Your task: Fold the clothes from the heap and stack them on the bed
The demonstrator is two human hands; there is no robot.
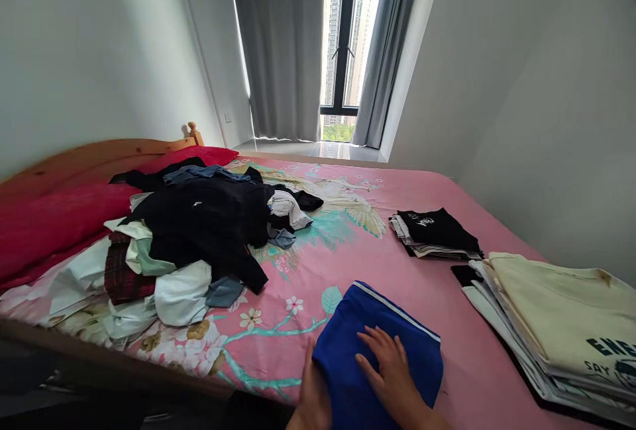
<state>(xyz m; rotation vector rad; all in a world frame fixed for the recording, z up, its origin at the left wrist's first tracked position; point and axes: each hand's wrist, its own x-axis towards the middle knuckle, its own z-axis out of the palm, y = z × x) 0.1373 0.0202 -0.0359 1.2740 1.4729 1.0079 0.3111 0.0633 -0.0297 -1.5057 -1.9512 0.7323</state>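
A folded blue garment (362, 324) with a white stripe along its far edge lies on the pink floral bed sheet (308, 297) at the near side of the bed. My right hand (390, 374) rests flat on top of it, fingers spread. Against the garment's left edge is my left hand (315, 393), its fingers stretched out along the fold and its lower part cut off by the frame. To the right stands a stack of folded clothes with a cream printed T-shirt (561, 311) on top.
A loose heap of clothes, with a black shirt (209, 211) uppermost, covers the left of the bed by a red pillow (59, 231) and wooden headboard (114, 152). A smaller folded stack, topped by a black garment (437, 228), sits farther back. Grey curtains (283, 46) flank the window.
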